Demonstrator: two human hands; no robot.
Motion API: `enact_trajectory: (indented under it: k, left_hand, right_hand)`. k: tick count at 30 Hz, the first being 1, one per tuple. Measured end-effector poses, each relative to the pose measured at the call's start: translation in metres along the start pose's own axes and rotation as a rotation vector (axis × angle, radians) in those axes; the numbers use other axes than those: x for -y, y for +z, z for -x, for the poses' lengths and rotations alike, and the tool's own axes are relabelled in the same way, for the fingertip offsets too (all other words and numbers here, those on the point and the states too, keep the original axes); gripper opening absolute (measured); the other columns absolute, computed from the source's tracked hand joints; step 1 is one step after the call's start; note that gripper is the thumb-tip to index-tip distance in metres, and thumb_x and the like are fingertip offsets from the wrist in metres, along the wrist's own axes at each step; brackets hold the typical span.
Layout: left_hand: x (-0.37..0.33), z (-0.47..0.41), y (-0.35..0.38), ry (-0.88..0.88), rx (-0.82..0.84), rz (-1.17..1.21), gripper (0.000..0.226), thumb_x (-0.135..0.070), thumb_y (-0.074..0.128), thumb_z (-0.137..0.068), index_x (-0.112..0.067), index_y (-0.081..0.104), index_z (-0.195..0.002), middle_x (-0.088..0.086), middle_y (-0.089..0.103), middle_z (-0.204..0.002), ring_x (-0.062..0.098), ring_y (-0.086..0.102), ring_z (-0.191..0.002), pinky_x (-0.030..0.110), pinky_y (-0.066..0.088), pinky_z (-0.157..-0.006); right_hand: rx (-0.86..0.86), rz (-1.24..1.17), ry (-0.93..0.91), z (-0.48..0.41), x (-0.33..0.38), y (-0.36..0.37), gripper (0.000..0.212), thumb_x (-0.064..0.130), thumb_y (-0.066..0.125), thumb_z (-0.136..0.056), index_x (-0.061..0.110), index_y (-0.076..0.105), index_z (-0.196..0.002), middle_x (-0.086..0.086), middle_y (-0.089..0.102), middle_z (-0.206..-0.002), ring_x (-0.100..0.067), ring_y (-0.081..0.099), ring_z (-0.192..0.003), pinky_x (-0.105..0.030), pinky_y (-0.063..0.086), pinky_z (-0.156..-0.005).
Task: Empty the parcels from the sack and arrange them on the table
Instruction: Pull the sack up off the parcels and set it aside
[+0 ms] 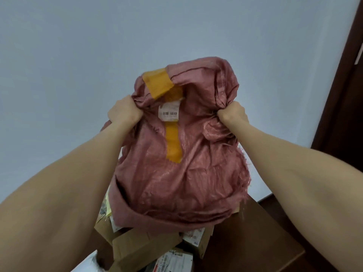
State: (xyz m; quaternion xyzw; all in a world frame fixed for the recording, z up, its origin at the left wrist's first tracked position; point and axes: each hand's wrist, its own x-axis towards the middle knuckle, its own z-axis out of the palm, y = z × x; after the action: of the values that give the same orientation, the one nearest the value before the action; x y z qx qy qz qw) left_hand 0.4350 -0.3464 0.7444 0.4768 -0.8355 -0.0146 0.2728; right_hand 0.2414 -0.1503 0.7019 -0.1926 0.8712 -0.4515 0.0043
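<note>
From my end, the 2 hands are fisted tight. The left hand (pixel 125 111) and right hand (pixel 233 114) each bunch 1 upper corner of the pink sack (pixel 176 173), held high with its mouth hanging down, I reckon so gravity dumps the contents. It's woven, crinkly and frayed at the edge, with yellow tape (pixel 172 146) and a barcode label (pixel 169 113). Cardboard parcels (pixel 141 246) are piled underneath on the dark table (pixel 255 242).

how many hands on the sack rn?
2. Left hand grips the sack at its upper left corner; right hand grips its upper right corner. Neither is hidden.
</note>
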Motion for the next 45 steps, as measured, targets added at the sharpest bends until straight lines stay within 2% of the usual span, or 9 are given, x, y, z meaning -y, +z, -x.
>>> enact_trajectory:
  k: [8, 12, 15, 20, 25, 29, 35, 40, 45]
  left_hand:
    - [0.002, 0.003, 0.004, 0.002, 0.115, -0.040, 0.038, -0.030, 0.050, -0.083, -0.019, 0.058, -0.118, 0.011, 0.062, -0.116, 0.034, 0.059, -0.109, 0.041, 0.045, -0.088]
    - [0.001, 0.004, 0.004, -0.019, 0.040, -0.017, 0.037, -0.032, 0.047, -0.085, -0.020, 0.057, -0.119, 0.010, 0.063, -0.114, 0.035, 0.059, -0.108, 0.040, 0.045, -0.086]
    - [0.001, 0.006, 0.005, -0.022, 0.131, -0.042, 0.038, -0.028, 0.051, -0.083, -0.020, 0.057, -0.120, 0.010, 0.062, -0.115, 0.034, 0.058, -0.110, 0.041, 0.044, -0.090]
    - [0.007, -0.001, 0.003, -0.042, 0.135, -0.019, 0.039, -0.038, 0.050, -0.087, -0.022, 0.057, -0.122, 0.010, 0.061, -0.120, 0.034, 0.058, -0.112, 0.041, 0.045, -0.092]
    - [-0.002, -0.016, -0.024, -0.095, -0.057, 0.151, 0.044, -0.047, 0.047, -0.087, -0.017, 0.060, -0.117, 0.014, 0.063, -0.117, 0.037, 0.061, -0.108, 0.043, 0.048, -0.090]
    - [-0.017, -0.022, -0.042, -0.077, -0.194, 0.179, 0.038, -0.039, 0.044, -0.088, -0.018, 0.060, -0.117, 0.014, 0.063, -0.118, 0.038, 0.059, -0.109, 0.043, 0.047, -0.089]
    - [-0.021, -0.014, -0.041, -0.038, -0.019, 0.200, 0.039, -0.032, 0.052, -0.079, -0.015, 0.061, -0.112, 0.014, 0.064, -0.111, 0.038, 0.060, -0.103, 0.043, 0.049, -0.087]
    - [-0.035, -0.002, -0.042, 0.006, 0.094, 0.223, 0.058, -0.043, 0.050, -0.057, -0.015, 0.062, -0.106, 0.013, 0.065, -0.104, 0.036, 0.061, -0.098, 0.045, 0.052, -0.088]
    - [-0.064, -0.007, -0.039, 0.051, 0.094, 0.252, 0.057, -0.047, 0.052, -0.060, -0.019, 0.062, -0.108, 0.010, 0.066, -0.104, 0.035, 0.062, -0.097, 0.044, 0.051, -0.089]
  right_hand:
    - [0.059, 0.046, 0.012, -0.003, -0.008, 0.005, 0.041, 0.022, 0.057, -0.081, 0.009, 0.057, -0.119, -0.014, 0.058, -0.124, -0.036, 0.056, -0.112, -0.036, 0.046, -0.090]
    - [0.030, 0.010, -0.008, -0.007, -0.008, 0.004, 0.038, 0.024, 0.058, -0.081, 0.010, 0.059, -0.116, -0.014, 0.060, -0.120, -0.037, 0.057, -0.109, -0.037, 0.046, -0.087]
    - [0.075, 0.036, -0.016, -0.009, -0.008, 0.003, 0.041, 0.023, 0.058, -0.080, 0.009, 0.058, -0.118, -0.014, 0.060, -0.121, -0.036, 0.057, -0.110, -0.036, 0.046, -0.088]
    - [0.073, 0.044, -0.009, -0.018, -0.013, -0.001, 0.039, 0.021, 0.057, -0.080, 0.009, 0.058, -0.117, -0.016, 0.059, -0.122, -0.037, 0.057, -0.110, -0.037, 0.046, -0.089]
    - [-0.046, -0.114, -0.027, -0.029, 0.004, -0.011, 0.035, 0.020, 0.055, -0.082, 0.008, 0.058, -0.114, -0.015, 0.060, -0.119, -0.038, 0.057, -0.107, -0.034, 0.044, -0.084]
    - [-0.103, -0.209, -0.036, -0.032, 0.027, -0.017, 0.037, 0.021, 0.054, -0.082, 0.011, 0.057, -0.118, -0.013, 0.059, -0.123, -0.036, 0.057, -0.111, -0.032, 0.043, -0.085]
    - [-0.044, -0.194, -0.005, -0.033, 0.022, -0.017, 0.039, 0.025, 0.060, -0.079, 0.010, 0.060, -0.116, -0.013, 0.061, -0.120, -0.036, 0.059, -0.108, -0.034, 0.046, -0.088]
    - [0.012, -0.218, 0.034, -0.038, 0.013, -0.021, 0.044, 0.023, 0.060, -0.080, 0.006, 0.058, -0.121, -0.016, 0.059, -0.123, -0.036, 0.057, -0.110, -0.037, 0.049, -0.094]
    - [0.003, -0.310, 0.104, -0.050, 0.011, -0.033, 0.043, 0.020, 0.058, -0.083, 0.005, 0.056, -0.123, -0.015, 0.057, -0.125, -0.035, 0.055, -0.114, -0.036, 0.047, -0.096]
